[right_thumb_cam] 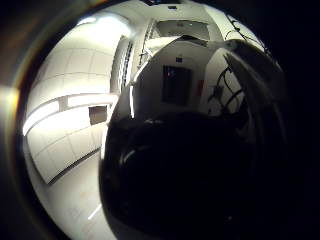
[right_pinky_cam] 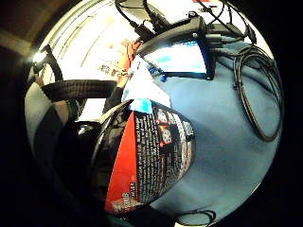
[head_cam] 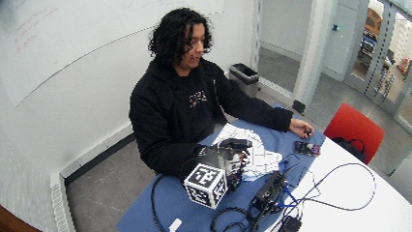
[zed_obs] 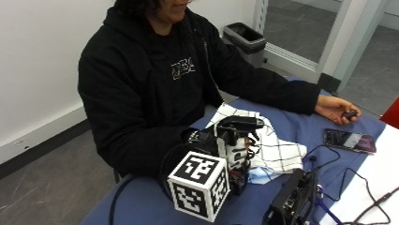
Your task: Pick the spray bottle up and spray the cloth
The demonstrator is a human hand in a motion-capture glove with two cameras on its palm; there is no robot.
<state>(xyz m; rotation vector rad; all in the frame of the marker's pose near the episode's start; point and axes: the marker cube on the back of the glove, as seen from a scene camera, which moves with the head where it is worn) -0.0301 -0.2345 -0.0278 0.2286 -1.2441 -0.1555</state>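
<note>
A blue covering lies over the near part of the desk (zed_obs: pixel 143 206), and its far right side, at the right edge of the outside view, is bare white. Behind the seated person stands a plain white wall with a dark skirting band along a grey floor. One black waste bin (zed_obs: pixel 244 37) sits on the floor at the top of that view, beside a glazed door frame. In the wide outside view one red chair (head_cam: pixel 351 128) stands at the right, past the desk's far end.

There is one spray bottle (zed_obs: pixel 237 150), standing upright in the lower centre of the outside view, with a black trigger head and a label printed in white and red. The gloved right hand (zed_obs: pixel 203 140) is mostly hidden behind the marker block; its fingers appear wrapped round the bottle's body, and the little-finger palm view is filled by the bottle's red and black label (right_pinky_cam: pixel 151 161), so the bottle is right against the palm.

One cloth (zed_obs: pixel 271 147), white with a thin dark check, lies crumpled on the blue covering just behind and to the right of the bottle.

The bare left hand (zed_obs: pixel 336 110) rests on the desk at the right of the outside view, fingers curled round one small dark object (zed_obs: pixel 350 114). One phone (zed_obs: pixel 349 139) lies flat just below that hand.
</note>
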